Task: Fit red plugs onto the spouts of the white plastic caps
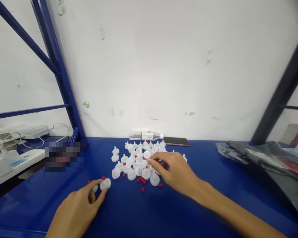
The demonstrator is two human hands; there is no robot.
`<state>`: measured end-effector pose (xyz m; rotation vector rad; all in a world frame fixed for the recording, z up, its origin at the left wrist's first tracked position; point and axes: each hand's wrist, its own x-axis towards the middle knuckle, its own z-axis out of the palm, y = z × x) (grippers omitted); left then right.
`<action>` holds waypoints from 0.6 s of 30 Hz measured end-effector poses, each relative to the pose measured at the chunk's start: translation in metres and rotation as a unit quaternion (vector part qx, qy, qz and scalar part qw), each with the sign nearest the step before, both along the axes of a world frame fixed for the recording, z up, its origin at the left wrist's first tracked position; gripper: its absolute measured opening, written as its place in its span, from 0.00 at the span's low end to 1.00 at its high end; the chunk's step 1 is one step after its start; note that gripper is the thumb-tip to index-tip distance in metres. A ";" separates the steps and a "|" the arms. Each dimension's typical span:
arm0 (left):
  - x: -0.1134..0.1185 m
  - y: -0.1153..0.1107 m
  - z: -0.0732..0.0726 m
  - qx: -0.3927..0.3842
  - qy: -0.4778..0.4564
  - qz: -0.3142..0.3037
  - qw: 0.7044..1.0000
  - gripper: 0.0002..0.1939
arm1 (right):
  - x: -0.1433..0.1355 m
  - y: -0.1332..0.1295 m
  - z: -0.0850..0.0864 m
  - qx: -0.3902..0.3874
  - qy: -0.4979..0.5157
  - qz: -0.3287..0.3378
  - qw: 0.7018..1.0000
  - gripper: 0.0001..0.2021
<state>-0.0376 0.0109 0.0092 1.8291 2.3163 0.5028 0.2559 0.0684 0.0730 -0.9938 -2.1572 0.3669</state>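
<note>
My left hand (81, 201) is at the lower left, with its thumb and forefinger closed round a white nozzle cap (105, 183) that has a small red tip cap on its spout. Partly hidden behind those fingers is another white cap with a red tip (89, 181). My right hand (172, 167) reaches into a heap of white nozzle caps (131, 174). Its thumb and forefinger pinch at a white nozzle cap (147, 154) in the heap; the other fingers are curled. Loose red tip caps (143, 190) lie among the white pieces and in front of them.
A clear plastic bottle (149, 135) lies behind the heap, beside a dark phone (176, 141). Plastic bags (253, 158) lie at the right. A power strip (27, 162) with cables is at the left. Blue frame posts (57, 76) rise before the white wall.
</note>
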 end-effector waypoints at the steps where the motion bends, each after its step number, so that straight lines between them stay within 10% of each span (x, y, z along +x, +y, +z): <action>1: -0.008 0.004 0.001 0.012 -0.013 0.007 1.000 0.33 | 0.003 0.003 0.000 0.020 -0.034 -0.009 0.999 0.16; 8: -0.019 0.012 -0.002 0.037 -0.008 0.011 0.999 0.36 | 0.008 0.014 -0.012 0.057 -0.209 0.006 0.976 0.10; 13: -0.007 -0.004 -0.005 0.216 0.018 0.015 0.976 0.32 | 0.007 0.015 -0.009 0.043 -0.183 0.019 0.982 0.09; 18: 0.034 -0.025 -0.013 0.313 -0.050 -0.201 0.927 0.17 | -0.009 -0.002 -0.025 0.069 -0.052 0.103 0.991 0.09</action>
